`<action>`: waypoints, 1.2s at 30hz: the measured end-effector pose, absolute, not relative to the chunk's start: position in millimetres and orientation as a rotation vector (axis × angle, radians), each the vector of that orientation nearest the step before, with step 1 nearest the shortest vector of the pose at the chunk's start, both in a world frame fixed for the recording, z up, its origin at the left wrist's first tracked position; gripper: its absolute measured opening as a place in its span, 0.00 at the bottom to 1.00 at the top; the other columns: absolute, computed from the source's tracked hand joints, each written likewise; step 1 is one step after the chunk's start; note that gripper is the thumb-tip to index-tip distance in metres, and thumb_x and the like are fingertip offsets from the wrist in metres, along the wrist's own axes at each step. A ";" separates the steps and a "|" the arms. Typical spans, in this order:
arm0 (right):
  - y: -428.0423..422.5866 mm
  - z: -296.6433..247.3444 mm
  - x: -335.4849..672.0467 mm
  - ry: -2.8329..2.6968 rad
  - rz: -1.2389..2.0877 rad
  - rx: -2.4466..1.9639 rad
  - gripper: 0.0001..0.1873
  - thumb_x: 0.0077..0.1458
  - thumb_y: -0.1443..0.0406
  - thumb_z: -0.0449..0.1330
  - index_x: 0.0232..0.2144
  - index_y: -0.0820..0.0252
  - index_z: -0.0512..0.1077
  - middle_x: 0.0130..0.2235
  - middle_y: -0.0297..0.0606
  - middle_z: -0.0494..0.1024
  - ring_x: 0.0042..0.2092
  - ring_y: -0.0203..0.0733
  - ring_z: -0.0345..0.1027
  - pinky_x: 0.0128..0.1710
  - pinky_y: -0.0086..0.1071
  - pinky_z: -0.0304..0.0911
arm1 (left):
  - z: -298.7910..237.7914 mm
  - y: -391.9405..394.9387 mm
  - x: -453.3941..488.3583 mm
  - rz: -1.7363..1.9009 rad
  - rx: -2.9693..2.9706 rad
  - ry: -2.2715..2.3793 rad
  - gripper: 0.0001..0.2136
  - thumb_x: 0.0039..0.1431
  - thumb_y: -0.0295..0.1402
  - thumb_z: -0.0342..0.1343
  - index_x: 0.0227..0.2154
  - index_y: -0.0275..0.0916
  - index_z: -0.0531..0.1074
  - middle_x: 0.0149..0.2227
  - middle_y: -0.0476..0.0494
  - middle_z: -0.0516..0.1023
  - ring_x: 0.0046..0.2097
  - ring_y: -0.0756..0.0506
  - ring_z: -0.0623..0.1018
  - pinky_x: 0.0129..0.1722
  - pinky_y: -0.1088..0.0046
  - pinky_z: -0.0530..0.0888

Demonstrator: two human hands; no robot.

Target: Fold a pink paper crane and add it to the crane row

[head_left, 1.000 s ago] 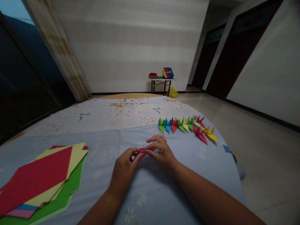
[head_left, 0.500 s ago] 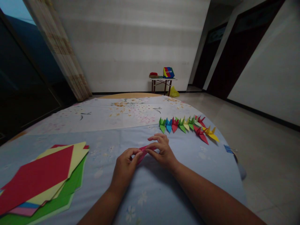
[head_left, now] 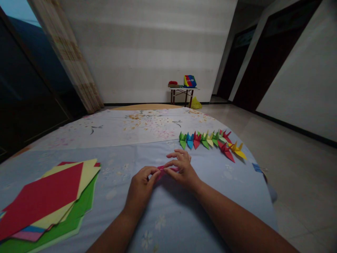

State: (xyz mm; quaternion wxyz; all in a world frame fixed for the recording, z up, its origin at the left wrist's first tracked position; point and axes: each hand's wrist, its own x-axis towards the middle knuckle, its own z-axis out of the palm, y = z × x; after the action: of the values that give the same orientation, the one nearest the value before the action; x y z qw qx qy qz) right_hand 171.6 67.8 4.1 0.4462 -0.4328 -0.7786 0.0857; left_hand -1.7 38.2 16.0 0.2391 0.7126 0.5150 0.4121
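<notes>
Both my hands meet over a small folded piece of pink paper (head_left: pixel 163 170) on the light blue cloth (head_left: pixel 216 175). My left hand (head_left: pixel 140 188) pinches its near end with thumb and fingertips. My right hand (head_left: pixel 181 169) pinches the far end, its other fingers curled above. Most of the paper is hidden under my fingers. A row of several finished paper cranes (head_left: pixel 210 141) in green, blue, red and yellow lies just beyond my right hand.
A stack of coloured paper sheets (head_left: pixel 44 200), red on top, lies at the left. A white floral cloth (head_left: pixel 131 126) covers the far part of the surface. A small table (head_left: pixel 183 94) with bright items stands by the far wall. Tiled floor lies to the right.
Both hands have shifted slightly on the pink paper and kept their pinch. The camera has drifted a little. Cranes and sheets have not moved.
</notes>
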 end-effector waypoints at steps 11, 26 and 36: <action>68.5 2.4 172.3 -2.026 0.168 -1.006 0.01 0.50 0.64 0.61 0.29 0.54 0.73 0.42 0.37 0.73 0.54 0.49 0.53 0.52 0.47 0.46 | 15.5 38.4 -1.7 1.118 2.018 1.394 0.09 0.57 0.37 0.50 0.31 0.42 0.75 0.34 0.46 0.78 0.37 0.46 0.76 0.33 0.73 0.70; 66.4 2.2 169.5 -2.044 0.172 -0.969 0.02 0.51 0.64 0.60 0.30 0.54 0.72 0.43 0.37 0.73 0.54 0.49 0.53 0.53 0.47 0.48 | 18.6 37.9 1.8 1.175 1.952 1.356 0.10 0.55 0.39 0.52 0.29 0.41 0.75 0.32 0.46 0.78 0.31 0.48 0.74 0.29 0.74 0.68; 71.2 5.3 174.0 -1.623 0.447 -1.016 0.20 0.53 0.59 0.56 0.49 0.55 0.63 0.51 0.44 0.66 0.54 0.46 0.57 0.54 0.45 0.53 | 12.8 46.7 -1.1 1.325 1.137 1.308 0.14 0.47 0.41 0.59 0.32 0.35 0.74 0.29 0.46 0.78 0.30 0.48 0.75 0.33 0.72 0.70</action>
State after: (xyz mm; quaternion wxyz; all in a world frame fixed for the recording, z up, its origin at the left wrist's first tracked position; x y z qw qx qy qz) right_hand 174.0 71.2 5.3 0.5543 -0.4301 -0.6870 0.1893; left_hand -1.1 46.7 12.8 0.4616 0.4623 0.5319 0.5388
